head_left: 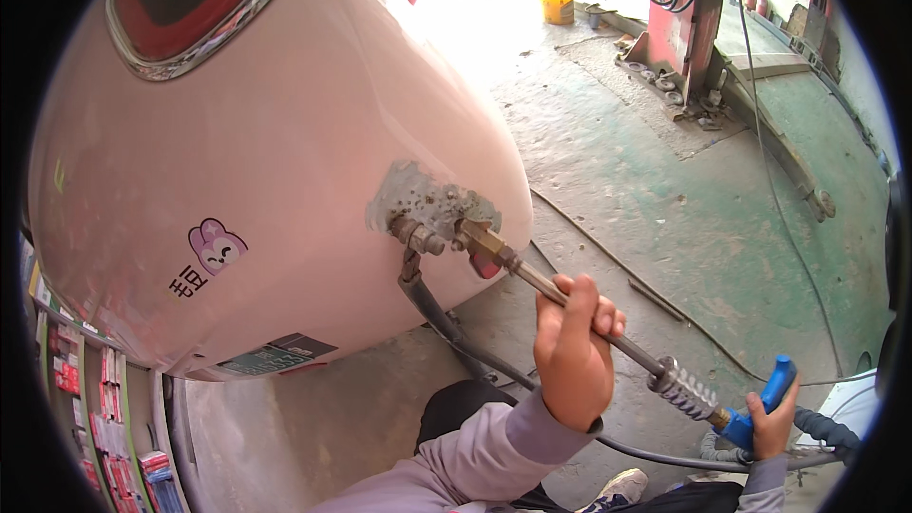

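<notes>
My left hand [573,347] is wrapped around the metal rod of a dent puller [541,283], midway along its length. At the lower right, my right hand [774,426] grips the blue handle of the same tool, just behind a metal coil. The brass-coloured tip [483,239] meets a bare grey, pitted patch [418,192] on a pink car body [275,142]. Beside the tip, a metal ground terminal [416,234] sits against the patch, with a thick black cable [432,313] hanging from it.
A red lift post [676,28] with coiled hoses stands at the back right. Further back is a yellow bucket [555,4]. Thin rods [655,299] and cables cross the concrete floor. A rack of small boxed goods [112,418] stands at the lower left.
</notes>
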Demonstrator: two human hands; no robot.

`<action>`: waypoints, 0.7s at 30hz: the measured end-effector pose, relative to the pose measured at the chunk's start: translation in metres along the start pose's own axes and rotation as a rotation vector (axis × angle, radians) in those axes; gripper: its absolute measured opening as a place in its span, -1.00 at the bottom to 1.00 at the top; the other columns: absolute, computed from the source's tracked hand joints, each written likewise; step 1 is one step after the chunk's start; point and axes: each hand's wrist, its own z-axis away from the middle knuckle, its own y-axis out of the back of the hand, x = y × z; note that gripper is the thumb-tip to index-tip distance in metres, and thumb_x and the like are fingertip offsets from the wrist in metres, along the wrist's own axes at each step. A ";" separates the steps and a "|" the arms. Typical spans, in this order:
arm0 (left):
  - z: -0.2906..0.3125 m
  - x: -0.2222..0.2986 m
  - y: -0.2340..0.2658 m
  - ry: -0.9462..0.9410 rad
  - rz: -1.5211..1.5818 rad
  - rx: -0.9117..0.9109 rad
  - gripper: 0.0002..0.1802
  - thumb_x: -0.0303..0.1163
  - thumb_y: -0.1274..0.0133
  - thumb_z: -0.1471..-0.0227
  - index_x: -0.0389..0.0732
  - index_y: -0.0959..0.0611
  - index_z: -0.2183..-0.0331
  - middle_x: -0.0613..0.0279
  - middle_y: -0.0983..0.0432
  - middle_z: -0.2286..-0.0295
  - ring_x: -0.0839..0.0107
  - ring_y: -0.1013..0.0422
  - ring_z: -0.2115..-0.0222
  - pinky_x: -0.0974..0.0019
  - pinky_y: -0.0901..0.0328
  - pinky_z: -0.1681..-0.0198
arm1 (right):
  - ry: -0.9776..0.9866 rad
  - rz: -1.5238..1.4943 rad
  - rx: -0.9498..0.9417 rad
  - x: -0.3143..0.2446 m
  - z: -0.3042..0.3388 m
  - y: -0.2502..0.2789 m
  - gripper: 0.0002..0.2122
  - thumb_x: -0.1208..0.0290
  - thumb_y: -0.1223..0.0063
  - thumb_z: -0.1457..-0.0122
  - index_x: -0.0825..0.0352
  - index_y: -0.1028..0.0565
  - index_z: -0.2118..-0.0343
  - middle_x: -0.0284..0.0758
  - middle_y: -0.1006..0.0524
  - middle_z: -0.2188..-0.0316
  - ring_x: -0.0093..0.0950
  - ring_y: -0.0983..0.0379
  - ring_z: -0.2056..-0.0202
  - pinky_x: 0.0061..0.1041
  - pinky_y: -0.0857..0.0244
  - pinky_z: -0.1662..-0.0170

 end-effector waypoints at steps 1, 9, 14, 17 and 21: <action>0.003 0.001 0.000 0.011 0.024 -0.037 -0.85 -0.28 0.04 -0.23 -0.06 -0.35 0.32 0.37 -0.19 0.47 0.51 -0.17 0.46 0.30 -0.16 0.32 | 0.023 -0.034 0.028 0.002 -0.002 0.000 -0.05 0.13 -0.26 0.01 0.56 0.04 -0.30 0.06 -0.13 -0.25 -0.18 -0.06 -0.28 -0.36 0.12 -0.31; -0.001 0.006 0.015 0.020 0.054 -0.207 -0.82 -0.50 0.12 -0.18 -0.07 -0.33 0.17 0.32 -0.26 0.39 0.47 -0.20 0.40 0.24 -0.18 0.25 | 0.054 -0.101 0.023 0.015 -0.003 -0.006 -0.06 0.17 -0.25 0.00 0.51 0.05 -0.32 0.00 -0.08 -0.29 -0.22 0.02 -0.32 -0.36 0.19 -0.34; -0.007 0.006 0.017 0.038 0.063 -0.246 -0.79 -0.54 0.15 -0.17 -0.08 -0.31 0.16 0.32 -0.27 0.38 0.48 -0.19 0.39 0.24 -0.17 0.24 | 0.046 -0.121 -0.002 0.014 -0.004 -0.005 -0.07 0.17 -0.24 0.01 0.51 0.05 -0.32 0.00 -0.07 -0.29 -0.22 0.02 -0.32 -0.35 0.21 -0.34; -0.010 0.006 0.018 0.039 0.083 -0.244 -0.79 -0.55 0.15 -0.16 -0.08 -0.31 0.17 0.32 -0.27 0.38 0.49 -0.19 0.40 0.25 -0.17 0.25 | 0.066 -0.097 0.014 0.015 -0.006 -0.005 -0.07 0.17 -0.23 0.01 0.51 0.05 -0.32 0.00 -0.07 -0.29 -0.22 0.03 -0.32 -0.35 0.21 -0.34; -0.013 0.007 0.021 0.012 0.110 -0.260 -0.76 -0.58 0.14 -0.16 -0.11 -0.26 0.15 0.33 -0.25 0.40 0.53 -0.19 0.44 0.28 -0.18 0.29 | 0.089 -0.075 0.019 0.015 -0.007 -0.007 -0.07 0.15 -0.23 0.00 0.52 0.05 -0.32 0.00 -0.06 -0.30 -0.21 0.03 -0.32 -0.35 0.21 -0.34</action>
